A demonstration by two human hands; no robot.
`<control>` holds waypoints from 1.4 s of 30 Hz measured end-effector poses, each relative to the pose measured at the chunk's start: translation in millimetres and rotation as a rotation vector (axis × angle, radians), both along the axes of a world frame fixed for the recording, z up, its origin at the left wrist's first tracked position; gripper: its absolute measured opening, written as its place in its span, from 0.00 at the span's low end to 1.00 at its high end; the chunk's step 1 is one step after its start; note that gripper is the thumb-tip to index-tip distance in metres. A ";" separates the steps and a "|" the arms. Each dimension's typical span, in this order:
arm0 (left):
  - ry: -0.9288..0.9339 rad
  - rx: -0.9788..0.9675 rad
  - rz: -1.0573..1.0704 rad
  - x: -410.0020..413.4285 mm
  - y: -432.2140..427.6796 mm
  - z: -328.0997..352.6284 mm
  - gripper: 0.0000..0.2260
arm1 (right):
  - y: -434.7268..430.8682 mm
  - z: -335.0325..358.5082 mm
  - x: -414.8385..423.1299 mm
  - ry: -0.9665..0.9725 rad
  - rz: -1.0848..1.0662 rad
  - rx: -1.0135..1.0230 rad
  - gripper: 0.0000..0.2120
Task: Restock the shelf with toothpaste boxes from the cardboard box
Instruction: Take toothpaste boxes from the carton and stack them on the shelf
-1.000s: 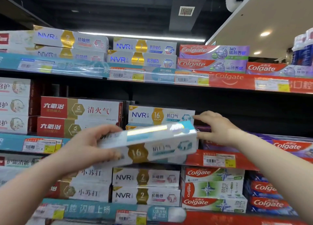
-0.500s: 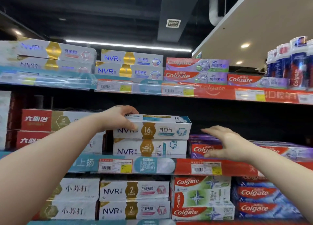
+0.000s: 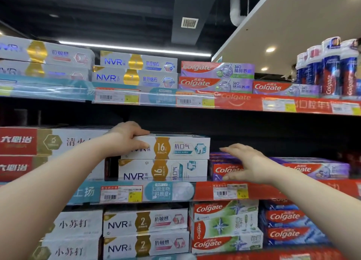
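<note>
White card with a gold band marked 16 makes up the toothpaste box (image 3: 175,147), the reference point for everything else. It lies flat, long side to the front, on top of a second box of the same kind (image 3: 162,170). The pair sits on the middle shelf (image 3: 175,191), whose front strip runs just below them.

The left hand (image 3: 127,138) grips the left end of the toothpaste box. Its fingers are curled over the top edge and the thumb lies across the front face, covering part of the printed name.

The right hand (image 3: 248,165) hangs to the right of the toothpaste box, just past its right end. It is palm down, with fingers straight and a little apart, holding nothing. It is in front of a purple carton (image 3: 222,170) that lies right beside the lower box; whether the hand touches that carton I cannot tell.

Left of the toothpaste box stand red and gold cartons (image 3: 19,140), partly hidden by the left forearm. Above it, on the upper shelf (image 3: 234,101), silver cartons (image 3: 136,63) lie in two layers, with lilac cartons (image 3: 216,70) to their right and upright tubes (image 3: 330,64) at the far right. Below it, under the strip, two white cartons marked 2 (image 3: 145,221) are stacked, and green and red cartons (image 3: 224,226) lie beside those.
</note>
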State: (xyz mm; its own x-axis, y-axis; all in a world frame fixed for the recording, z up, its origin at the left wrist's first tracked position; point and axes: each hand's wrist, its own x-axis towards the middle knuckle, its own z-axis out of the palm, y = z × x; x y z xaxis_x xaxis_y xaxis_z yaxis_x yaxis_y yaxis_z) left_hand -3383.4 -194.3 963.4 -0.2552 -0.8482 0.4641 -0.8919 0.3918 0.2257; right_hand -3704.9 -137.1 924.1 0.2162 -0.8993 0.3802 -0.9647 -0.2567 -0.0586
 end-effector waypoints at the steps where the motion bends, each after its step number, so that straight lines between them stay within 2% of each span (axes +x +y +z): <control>1: 0.014 -0.017 0.001 0.2 -0.6 -2.0 0.22 | -0.4 0.2 0.9 -0.009 0.000 -0.001 0.39; 9: 0.120 -0.059 0.017 -0.8 0.5 -11.5 0.24 | -6.7 1.4 4.0 -0.028 0.013 -0.008 0.39; 13: 0.222 -0.120 0.040 0.0 5.3 -21.9 0.30 | -11.7 -1.8 10.7 -0.028 0.020 0.010 0.39; 17: 0.465 -0.189 0.037 -1.6 21.5 -45.9 0.38 | -18.7 -7.6 22.7 -0.022 0.015 -0.015 0.36; 21: 0.784 0.056 -0.016 1.3 32.0 -79.1 0.35 | -25.5 -17.3 38.1 -0.005 -0.033 -0.101 0.30; 23: 0.790 0.156 0.016 1.2 35.2 -86.8 0.30 | -28.2 -20.7 44.0 0.001 -0.087 -0.128 0.28; 28: 0.738 0.183 0.052 -3.2 40.1 -78.9 0.18 | -34.0 -24.9 55.8 -0.025 -0.139 -0.175 0.24; 34: 0.751 0.168 0.090 -4.0 46.7 -76.5 0.23 | -33.9 -27.2 62.3 -0.065 -0.137 -0.205 0.24; 42: 0.743 0.181 0.113 -3.8 47.0 -80.7 0.25 | -33.3 -30.9 62.5 -0.128 -0.121 -0.199 0.23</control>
State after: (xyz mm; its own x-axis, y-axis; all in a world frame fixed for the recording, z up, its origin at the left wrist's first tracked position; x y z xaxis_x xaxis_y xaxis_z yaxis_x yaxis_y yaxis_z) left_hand -3387.1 -147.3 882.7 0.1612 -0.9297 0.3311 -0.5136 0.2074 0.8326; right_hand -3642.4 -170.4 893.2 0.0506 -0.8206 0.5693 -0.9770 -0.1589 -0.1421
